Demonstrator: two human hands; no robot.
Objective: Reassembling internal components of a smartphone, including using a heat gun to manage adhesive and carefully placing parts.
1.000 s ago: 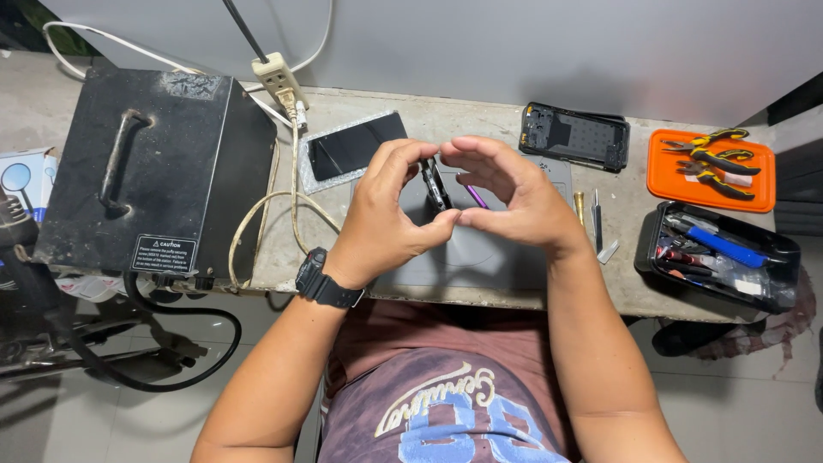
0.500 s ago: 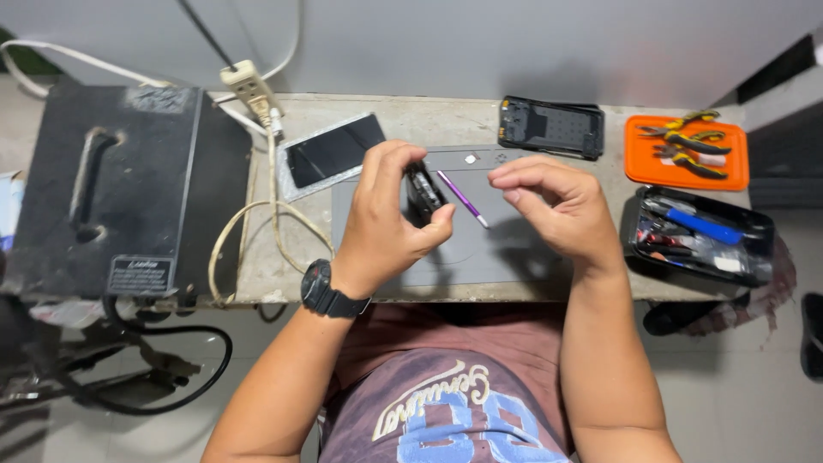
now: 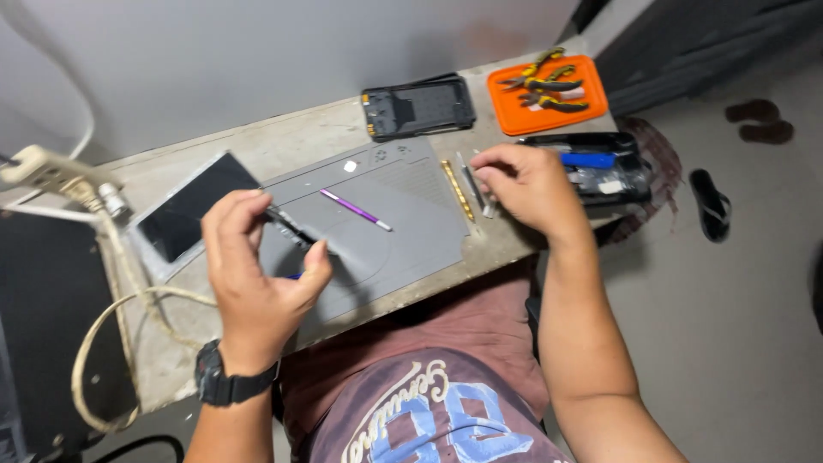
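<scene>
Head view: left hand (image 3: 257,283) fingers pinch a small dark part (image 3: 290,226); right hand (image 3: 531,189) fingers touch slim tools (image 3: 477,190) beside the orange tray (image 3: 600,99).

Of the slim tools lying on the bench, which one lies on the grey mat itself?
The purple-handled tool. It lies slantwise mid-mat, while the gold tool and silver tweezers lie off the mat's right edge, by the right hand.

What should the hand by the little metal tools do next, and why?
Probably close its fingers on one of the thin metal tools. The right hand hovers open with its fingertips right at them, beside the grey mat, while the left hand pinches a small dark part, seemingly ready to be worked on.
</scene>
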